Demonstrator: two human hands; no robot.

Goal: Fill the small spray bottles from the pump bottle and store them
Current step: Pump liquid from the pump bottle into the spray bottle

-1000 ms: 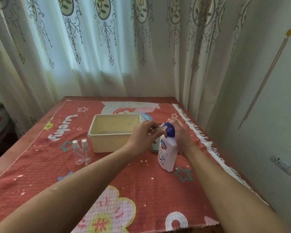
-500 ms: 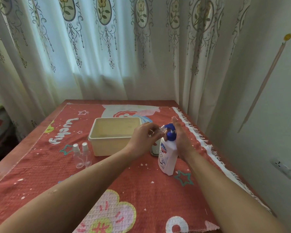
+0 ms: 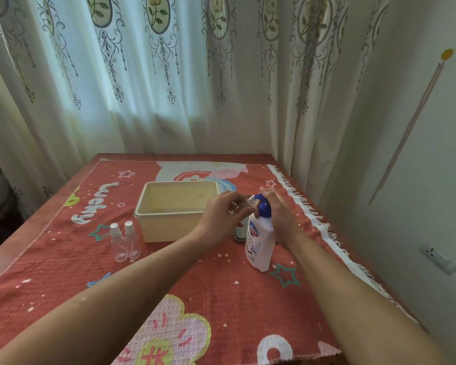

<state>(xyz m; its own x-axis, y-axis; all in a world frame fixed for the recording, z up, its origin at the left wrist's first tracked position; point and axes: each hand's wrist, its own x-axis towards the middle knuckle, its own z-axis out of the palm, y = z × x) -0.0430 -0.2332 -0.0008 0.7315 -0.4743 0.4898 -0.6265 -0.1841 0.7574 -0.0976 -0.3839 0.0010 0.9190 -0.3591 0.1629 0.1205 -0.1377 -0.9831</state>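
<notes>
A white pump bottle (image 3: 258,242) with a blue pump head (image 3: 263,206) stands right of centre on the red cloth. My left hand (image 3: 221,217) grips a small clear spray bottle (image 3: 248,201), its open neck held against the pump's spout. My right hand (image 3: 281,217) rests on the blue pump head with its fingers laid over it. Two more small clear spray bottles (image 3: 124,242) with white caps stand side by side on the cloth at the left. A cream plastic tub (image 3: 153,214) sits behind them, its inside showing nothing.
A small dark object (image 3: 238,234) lies between the tub and the pump bottle, mostly hidden. Curtains hang behind the table, and a wall with a socket (image 3: 438,258) is close on the right. The cloth's fringed edge (image 3: 319,227) runs along the right side.
My hands and the bottles have hardly shifted; the right hand keeps working the pump head. The camera has tilted slightly.
</notes>
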